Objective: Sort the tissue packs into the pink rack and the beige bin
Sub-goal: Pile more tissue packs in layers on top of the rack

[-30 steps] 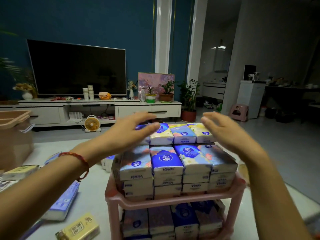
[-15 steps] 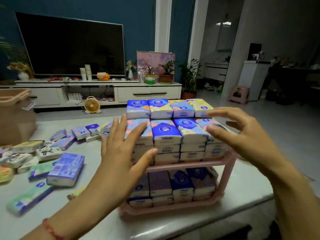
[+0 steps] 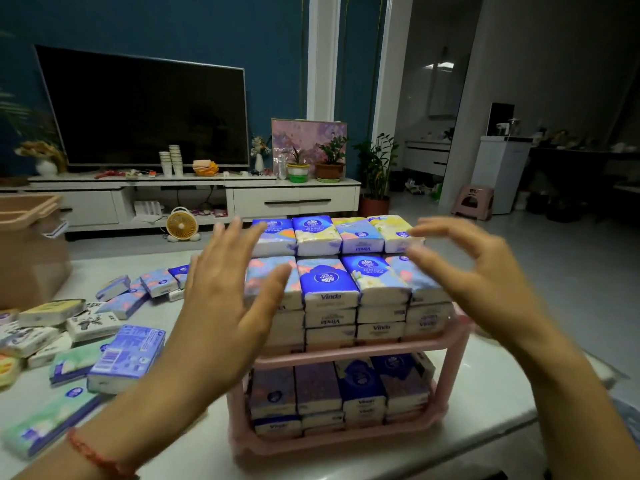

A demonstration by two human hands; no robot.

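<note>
A pink two-tier rack [image 3: 349, 353] stands on the pale table in front of me, both tiers packed with blue and purple Vinda tissue packs [image 3: 327, 280]. My left hand [image 3: 228, 299] is spread open against the left side of the upper stack. My right hand [image 3: 474, 271] hovers open at the stack's right side, fingers curved; whether it touches the packs I cannot tell. Neither hand holds a pack. Loose tissue packs [image 3: 126, 355] of several colours lie scattered on the table to the left. The beige bin [image 3: 26, 209] stands at the far left edge.
The table's front edge [image 3: 485, 434] runs just below the rack and drops off to the right. Beyond the table are a white TV cabinet [image 3: 294, 199], a small fan [image 3: 181, 224] on the floor, potted plants and a pink stool [image 3: 472, 201].
My view has tilted down and pulled back. Both hands have drawn from the top back row of packs toward the sides of the upper stack; the left hand now sits a little higher.
</note>
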